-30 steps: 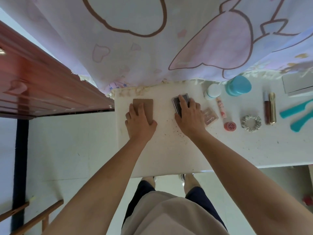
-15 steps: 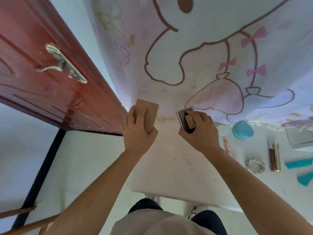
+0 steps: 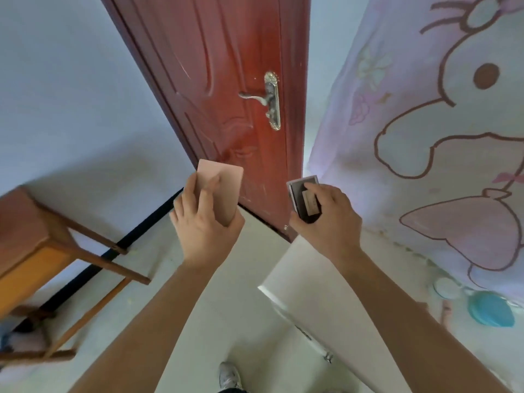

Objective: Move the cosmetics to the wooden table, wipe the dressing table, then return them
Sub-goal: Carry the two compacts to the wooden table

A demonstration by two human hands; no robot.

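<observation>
Both hands loaded, held up in front of me. Left hand [image 3: 205, 222] grips a flat pink palette [image 3: 222, 191], fingers across its face, thumb under the lower edge. Right hand [image 3: 326, 219] is clamped around a dark compact with a label [image 3: 304, 199], fingers wrapped over it. Both items are in the air, off the white desk [image 3: 326, 296], which sits lower right. On its far end I see a teal jar [image 3: 490, 309] and a white round lid [image 3: 445, 287], just beside each other under the cartoon curtain [image 3: 425, 137]. Wooden desk [image 3: 31, 245] is at left, well apart from the hands. Red door [image 3: 226, 80] straight ahead.
</observation>
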